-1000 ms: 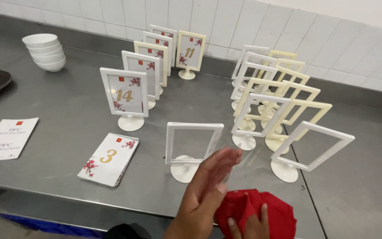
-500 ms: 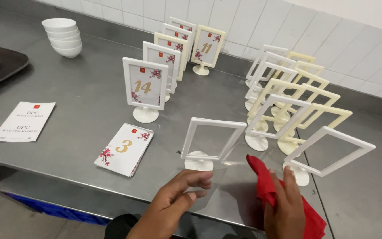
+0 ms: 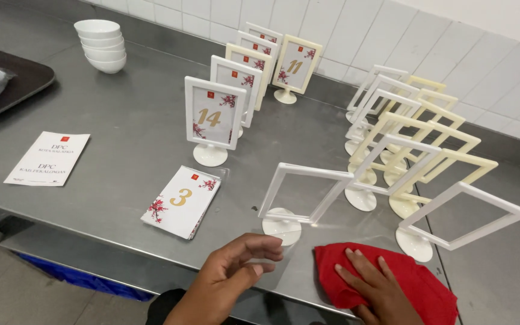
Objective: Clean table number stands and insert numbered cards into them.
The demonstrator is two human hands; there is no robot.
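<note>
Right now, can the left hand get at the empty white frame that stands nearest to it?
Probably yes. The left hand hovers open just in front of the round base of the empty white frame, and nothing lies between them. The right hand rests aside on the red cloth.

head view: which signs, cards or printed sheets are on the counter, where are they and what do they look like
Filled table-number stands: row at centre back, white and cream frames, floral cards with gold numerals.
Empty stands: cluster at right, white and cream frames.
Card stack: flat at front centre, white, red blossoms, gold numeral.
Printed sheet: flat at left, white, red mark, dark text.
</note>
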